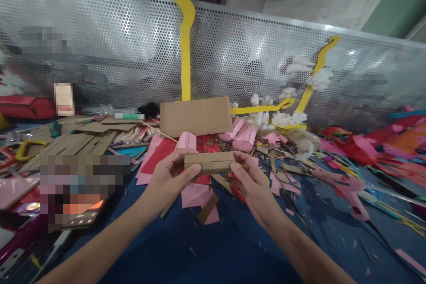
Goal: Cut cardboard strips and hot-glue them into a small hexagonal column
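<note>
A small folded cardboard box [209, 163] is held level above the blue table, one end in each hand. My left hand [173, 171] pinches its left end, thumb on the near face. On the right end, my right hand [249, 177] grips the same way, with the fingers behind it out of sight. Just behind the box stands a pink folded paper piece [187, 140]. Below it lie pink paper scraps [196, 196] and a brown cardboard strip [208, 208]. Red scissor handles [238, 190] show partly behind my right hand.
A larger cardboard panel [196, 115] and a yellow hook-topped strip [186, 44] stand against the perforated metal screen [126, 44]. On the right lies a pink glue gun [346, 188] with its cord. Cardboard sheets [73, 142] and a glue stick [129, 116] are at the left.
</note>
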### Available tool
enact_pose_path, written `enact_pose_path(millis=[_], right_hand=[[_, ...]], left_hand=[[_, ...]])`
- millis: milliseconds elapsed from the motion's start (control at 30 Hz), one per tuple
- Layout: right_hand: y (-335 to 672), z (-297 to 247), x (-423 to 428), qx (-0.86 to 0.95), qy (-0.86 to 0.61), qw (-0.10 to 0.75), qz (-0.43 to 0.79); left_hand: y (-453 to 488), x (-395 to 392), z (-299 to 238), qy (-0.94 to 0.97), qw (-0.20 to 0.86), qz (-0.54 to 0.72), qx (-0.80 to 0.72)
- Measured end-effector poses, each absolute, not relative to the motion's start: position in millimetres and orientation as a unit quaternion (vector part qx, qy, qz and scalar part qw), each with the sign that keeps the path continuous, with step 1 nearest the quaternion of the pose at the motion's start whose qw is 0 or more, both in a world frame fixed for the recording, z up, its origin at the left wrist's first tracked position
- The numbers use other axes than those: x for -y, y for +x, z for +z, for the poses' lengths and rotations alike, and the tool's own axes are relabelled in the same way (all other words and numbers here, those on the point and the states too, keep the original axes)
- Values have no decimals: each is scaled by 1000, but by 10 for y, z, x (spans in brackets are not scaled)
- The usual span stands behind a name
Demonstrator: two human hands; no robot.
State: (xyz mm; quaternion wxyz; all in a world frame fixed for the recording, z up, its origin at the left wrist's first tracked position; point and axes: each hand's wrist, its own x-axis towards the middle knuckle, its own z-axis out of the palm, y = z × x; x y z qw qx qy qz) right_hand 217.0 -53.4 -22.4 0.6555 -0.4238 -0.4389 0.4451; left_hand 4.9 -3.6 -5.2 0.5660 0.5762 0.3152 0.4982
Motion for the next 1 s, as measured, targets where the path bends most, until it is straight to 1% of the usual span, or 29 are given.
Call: enact_pose_path(millis=[167, 633, 800, 1000], right_hand=[[2157, -218, 538, 435, -411, 640, 482], [2160, -234, 556, 455, -425, 633, 460], [2148, -239, 567, 480, -428, 601, 474], [2157, -231, 577, 510, -447, 583, 448]], left_hand=[[55, 59, -24, 553, 594, 484, -328], [59, 84, -47, 544, 609, 470, -335], [60, 50, -140, 590, 595, 454, -303], [60, 33, -218, 606, 582, 460, -288]])
